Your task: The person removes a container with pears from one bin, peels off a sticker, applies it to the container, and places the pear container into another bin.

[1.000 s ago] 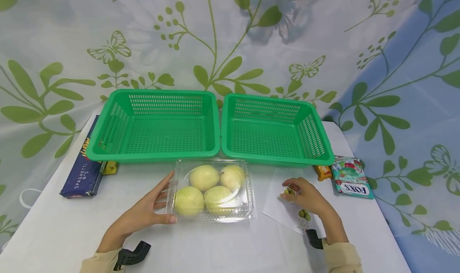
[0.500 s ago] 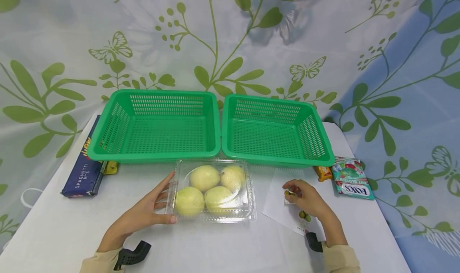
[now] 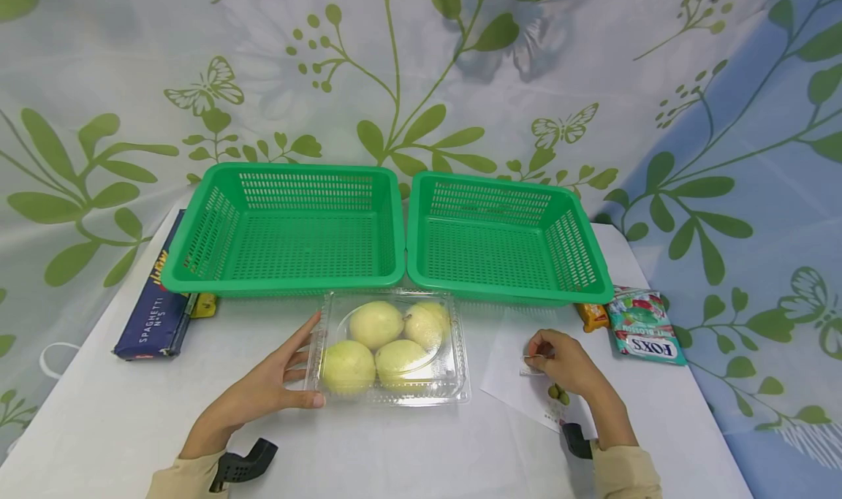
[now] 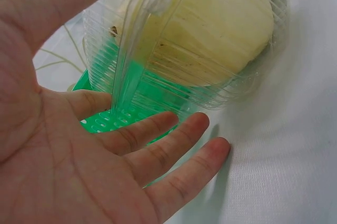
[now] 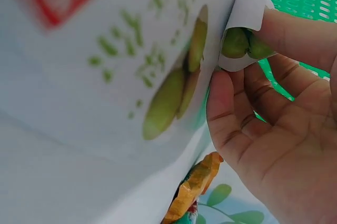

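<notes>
A clear plastic clamshell box (image 3: 460,383) holding several pale yellow-green round fruits stands at the table's middle. Along its left side is my left hand (image 3: 266,382), fingers spread and fairly straight; the left wrist view shows them close beside the ribbed wall (image 4: 105,71). To the right lies a flat white packet or sheet (image 3: 505,382), printed with olive-like green fruits (image 5: 174,89) and a red block. My right hand (image 3: 562,364) pinches its raised, curled edge (image 5: 239,50) between thumb and fingers. Whether that edge is a flap or a corner, I cannot tell.
Two green baskets stand behind, a larger left one (image 3: 283,287) and a right one (image 3: 509,292). Left lie a blue spaghetti pack (image 3: 151,324) and a yellow packet (image 3: 205,305). Right lie an orange packet (image 3: 593,316) and a teal FOX'S bag (image 3: 645,327).
The packet's edge in my right hand has curled over, and the print seen there earlier in the head view has turned out of sight. My left hand and the box stay put.
</notes>
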Tool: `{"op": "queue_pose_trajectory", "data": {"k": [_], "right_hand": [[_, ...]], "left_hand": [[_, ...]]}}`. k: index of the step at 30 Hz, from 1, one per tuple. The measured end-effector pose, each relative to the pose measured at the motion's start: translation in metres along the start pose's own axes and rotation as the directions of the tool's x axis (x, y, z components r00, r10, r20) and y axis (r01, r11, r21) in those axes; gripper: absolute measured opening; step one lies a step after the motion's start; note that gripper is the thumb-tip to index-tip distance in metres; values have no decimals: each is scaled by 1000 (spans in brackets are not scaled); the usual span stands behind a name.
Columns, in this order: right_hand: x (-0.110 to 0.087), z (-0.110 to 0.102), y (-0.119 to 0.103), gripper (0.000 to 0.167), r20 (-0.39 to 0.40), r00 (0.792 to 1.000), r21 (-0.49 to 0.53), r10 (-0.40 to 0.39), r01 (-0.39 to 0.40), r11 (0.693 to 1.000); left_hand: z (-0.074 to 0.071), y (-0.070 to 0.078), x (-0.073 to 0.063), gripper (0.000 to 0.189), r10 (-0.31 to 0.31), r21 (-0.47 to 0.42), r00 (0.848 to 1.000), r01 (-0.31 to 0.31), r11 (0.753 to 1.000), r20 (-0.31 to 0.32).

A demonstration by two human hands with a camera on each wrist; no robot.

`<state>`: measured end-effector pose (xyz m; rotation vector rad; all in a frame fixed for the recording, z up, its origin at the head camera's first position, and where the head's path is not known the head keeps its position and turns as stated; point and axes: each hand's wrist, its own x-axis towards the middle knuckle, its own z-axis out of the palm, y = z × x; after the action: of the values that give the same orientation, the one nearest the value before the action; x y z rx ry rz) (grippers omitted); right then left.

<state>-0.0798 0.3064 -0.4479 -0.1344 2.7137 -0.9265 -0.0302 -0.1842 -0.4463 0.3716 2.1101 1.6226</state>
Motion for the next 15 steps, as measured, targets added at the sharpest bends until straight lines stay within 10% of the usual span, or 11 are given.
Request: {"op": "queue_pose_trajectory", "data": {"k": [15], "right_hand": [[-1,-4,-7,14,-52,999,-39,17,-19,999]], "left_hand": [[0,0,-1,119,15,10,1000,-15,1000,-6]]}}
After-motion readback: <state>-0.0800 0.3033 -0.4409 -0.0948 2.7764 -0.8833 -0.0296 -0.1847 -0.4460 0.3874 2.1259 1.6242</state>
